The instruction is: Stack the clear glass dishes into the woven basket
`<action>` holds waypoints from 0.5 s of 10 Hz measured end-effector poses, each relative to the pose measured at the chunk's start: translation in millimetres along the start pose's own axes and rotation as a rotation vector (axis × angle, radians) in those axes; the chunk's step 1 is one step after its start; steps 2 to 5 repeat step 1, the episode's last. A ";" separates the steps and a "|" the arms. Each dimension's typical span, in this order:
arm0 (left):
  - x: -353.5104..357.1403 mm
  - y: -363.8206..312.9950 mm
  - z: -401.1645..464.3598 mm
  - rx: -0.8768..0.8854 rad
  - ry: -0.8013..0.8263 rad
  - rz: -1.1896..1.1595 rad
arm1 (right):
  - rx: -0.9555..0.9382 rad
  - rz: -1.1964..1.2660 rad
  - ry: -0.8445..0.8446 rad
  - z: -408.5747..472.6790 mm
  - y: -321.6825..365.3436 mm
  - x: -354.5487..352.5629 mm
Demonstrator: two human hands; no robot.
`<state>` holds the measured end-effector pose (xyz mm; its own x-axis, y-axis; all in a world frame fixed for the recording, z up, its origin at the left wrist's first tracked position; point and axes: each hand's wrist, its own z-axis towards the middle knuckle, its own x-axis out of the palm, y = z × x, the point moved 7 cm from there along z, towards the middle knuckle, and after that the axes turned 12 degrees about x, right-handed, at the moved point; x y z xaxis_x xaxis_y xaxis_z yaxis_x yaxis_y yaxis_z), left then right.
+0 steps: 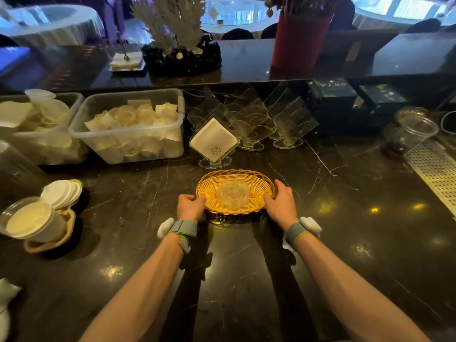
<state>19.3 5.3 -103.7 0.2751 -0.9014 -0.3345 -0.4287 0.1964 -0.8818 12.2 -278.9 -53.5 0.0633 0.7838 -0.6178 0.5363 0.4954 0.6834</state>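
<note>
Two bare hands at work, near the middle of the dark veined marble table [345,243]. Left hand [190,206] closed on the near-left rim of the oval orange woven basket [259,183], fingers curled over the weave and thumb on top: a grip pinching the rim. Right hand [281,204] cupped against the near-right rim, fingers spread along the outside of the weave; whether fingertips hook under the edge, impossible to tell. Grey bands on both wrists.

Held from both ends, probably to steady or shift a light basket without tipping the load. Near edge of the basket seemingly raised a little off the table, judging by the dark gap and shadow beneath; not certain.

Inside the basket, centred on its floor, the stack of clear round glass dishes [233,193], nested one in another; exact count unreadable through the glass. Centred likely for balance. No loose glass dishes visible elsewhere on the table, so stacking judged done or nearly so.

Toward the left edge, a tilted clear plastic cup with white lids [29,220] lying in a tan holder, white round pads behind it. Just beyond the basket, a clear acrylic napkin holder with white napkins [214,140], set on its corner for easy pulling; empty acrylic holders in a row behind. Farther left, two clear plastic bins [128,127] of small cups and paper. Along the right edge, a perforated metal drain tray [434,169]. Beyond all, a raised dark ledge with a red vase [296,40].
</note>
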 end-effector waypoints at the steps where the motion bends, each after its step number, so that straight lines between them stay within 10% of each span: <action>1: -10.7 -26.2 3.3 0.150 -0.038 0.010 | -0.091 0.009 -0.079 -5.4 20.9 -12.6; 5: -10.7 -26.2 3.3 0.150 -0.038 0.010 | -0.091 0.009 -0.079 -5.4 20.9 -12.6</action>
